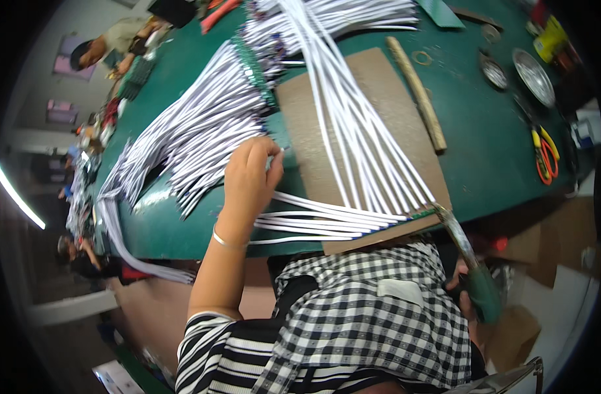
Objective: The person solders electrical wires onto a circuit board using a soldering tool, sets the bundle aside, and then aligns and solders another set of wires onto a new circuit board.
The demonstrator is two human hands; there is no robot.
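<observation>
My left hand (251, 171) is closed in a pinch at the near right edge of a big bundle of white cables (202, 125). What its thumb and forefinger hold, if anything, is too small to make out. At the lower right, my right hand (466, 305) grips the green handle of what looks like a soldering iron (459, 236). The iron's tip meets a narrow green strip (422, 213) at the board's near edge. White cables (353, 144) run from there up across a brown board (386, 85); several others (313, 220) reach left below my left hand.
Right of the board lie a wooden stick (416, 92), a metal bowl (533, 77), a smaller metal dish (493, 71) and orange-handled pliers (546, 157). More white cables (359, 16) are piled at the far side of the green table (474, 131). Another person (113, 46) sits at the far left.
</observation>
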